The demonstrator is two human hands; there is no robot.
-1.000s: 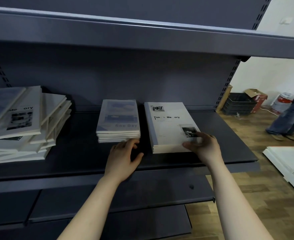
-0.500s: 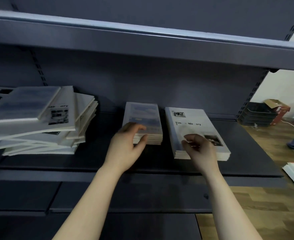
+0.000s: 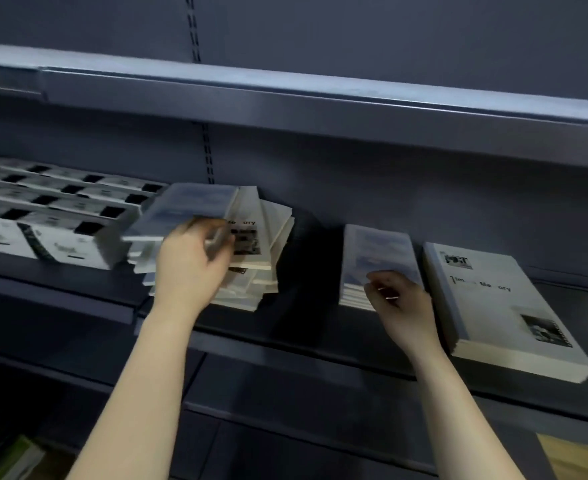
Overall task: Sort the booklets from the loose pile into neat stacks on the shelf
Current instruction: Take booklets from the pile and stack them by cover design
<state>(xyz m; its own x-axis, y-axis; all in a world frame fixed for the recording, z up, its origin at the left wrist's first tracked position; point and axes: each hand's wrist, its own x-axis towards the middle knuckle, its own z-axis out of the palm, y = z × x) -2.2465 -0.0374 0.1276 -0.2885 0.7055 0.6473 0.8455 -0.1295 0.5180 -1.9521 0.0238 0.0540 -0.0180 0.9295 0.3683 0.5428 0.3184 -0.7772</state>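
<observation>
Dark grey shelf (image 3: 310,317) crosses mid-frame, its front lip nearest me. My left hand (image 3: 188,268), centre left, curls around the near edge of a blurred blue-grey booklet (image 3: 188,209) atop the loose pile (image 3: 261,261). My right hand (image 3: 403,306) sits loosely curled over the near corner of the blue stack (image 3: 375,254); whether it grips is unclear. Bare shelf separates pile and stack. Just beside, right, lies the square-edged white stack (image 3: 500,306). Far left, rows of white booklets (image 3: 43,216).
</observation>
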